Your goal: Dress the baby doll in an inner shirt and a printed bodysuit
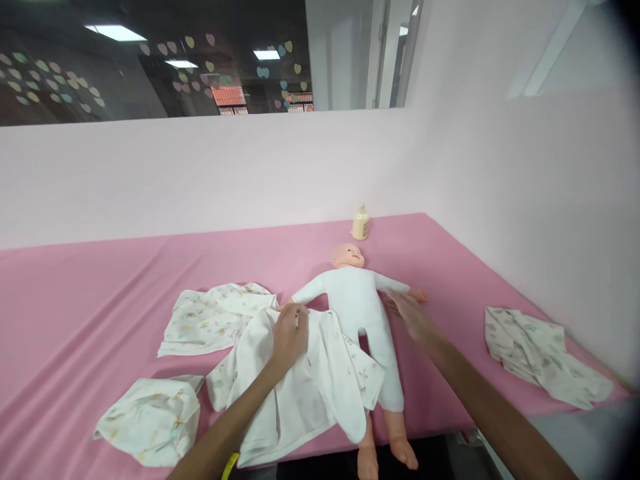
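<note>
A baby doll (357, 300) with a white cloth body lies on its back, its head toward the wall and its bare feet at the near edge. A white baby shirt (300, 400) is spread out beside and partly over the doll's leg. At the shirt's collar my left hand (290, 333) is closed on the cloth, close to one of the doll's hands; its fingertips are partly hidden. My right hand (407, 313) has its fingers stretched out and lies against the doll's other arm, by the sleeve end.
Printed baby clothes (215, 320) and a bunched printed cloth (153, 420) lie on the left of the pink sheet (100, 320). Another printed garment (543, 353) is at the right edge. Near the white wall (200, 180) stands a cream pump bottle (361, 224).
</note>
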Tool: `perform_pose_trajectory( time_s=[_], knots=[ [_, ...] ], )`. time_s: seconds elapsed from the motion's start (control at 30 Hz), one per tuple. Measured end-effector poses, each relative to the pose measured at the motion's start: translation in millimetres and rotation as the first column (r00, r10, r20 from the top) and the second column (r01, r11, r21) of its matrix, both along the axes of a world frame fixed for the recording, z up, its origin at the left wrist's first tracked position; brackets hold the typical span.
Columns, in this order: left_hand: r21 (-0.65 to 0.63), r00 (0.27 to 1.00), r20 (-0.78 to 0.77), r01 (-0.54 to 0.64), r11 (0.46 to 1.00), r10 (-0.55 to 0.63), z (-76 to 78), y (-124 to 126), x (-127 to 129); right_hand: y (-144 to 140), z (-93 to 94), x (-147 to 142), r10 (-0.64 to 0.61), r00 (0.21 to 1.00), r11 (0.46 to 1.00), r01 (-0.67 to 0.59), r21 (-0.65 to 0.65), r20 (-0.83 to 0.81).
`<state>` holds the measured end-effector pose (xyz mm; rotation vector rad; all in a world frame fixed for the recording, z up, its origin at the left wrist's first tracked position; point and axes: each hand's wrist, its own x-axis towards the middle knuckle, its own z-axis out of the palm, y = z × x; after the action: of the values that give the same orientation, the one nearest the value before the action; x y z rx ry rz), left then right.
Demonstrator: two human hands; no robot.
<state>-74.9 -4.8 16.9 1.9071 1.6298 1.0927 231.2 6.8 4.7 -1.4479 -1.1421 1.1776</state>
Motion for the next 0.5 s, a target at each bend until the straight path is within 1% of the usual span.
perform_pose_trajectory(
  time_s=[0.03,0.07,0.1,0.17,0.23,0.33,0.37,0.43,0.5],
  knots=[
    [0.004,0.993,0.101,-0.068,0.998,0.068,2.9,8,5,4,-2.5,-1,-0.029,0.999,0.998,0.027,-0.051,-0.04],
    [-0.024,0.975,0.196,-0.104,0.994,0.107,5.9,16,9,8,-3.2,-3,-0.049,0.996,0.995,0.041,-0.094,-0.078],
    [-0.078,0.955,0.273,-0.097,0.992,0.115,8.2,24,13,11,-2.2,-5,-0.052,0.993,0.992,0.04,-0.123,-0.103],
    [-0.199,0.927,0.362,-0.02,0.98,0.092,9.1,37,21,16,3.6,-10,-0.03,0.989,0.989,0.008,-0.151,-0.144],
    [-0.29,0.923,0.383,0.077,0.954,0.041,4.0,45,31,19,11.4,-14,0.001,0.986,0.986,-0.03,-0.165,-0.169],
    [-0.357,0.909,0.416,0.185,0.916,-0.021,-9.5,50,47,19,20.6,-22,0.051,0.974,0.986,-0.083,-0.143,-0.219],
    [-0.363,0.904,0.425,0.206,0.909,-0.035,-13.8,50,51,19,22.0,-25,0.059,0.97,0.986,-0.094,-0.138,-0.236],
    [-0.347,0.904,0.425,0.215,0.913,-0.051,-20.5,51,58,21,22.2,-33,0.056,0.958,0.985,-0.1,-0.143,-0.282],
    [-0.321,0.905,0.419,0.222,0.921,-0.072,-24.6,52,60,25,19.6,-40,0.015,0.946,0.982,-0.076,-0.174,-0.324]
  ],
)
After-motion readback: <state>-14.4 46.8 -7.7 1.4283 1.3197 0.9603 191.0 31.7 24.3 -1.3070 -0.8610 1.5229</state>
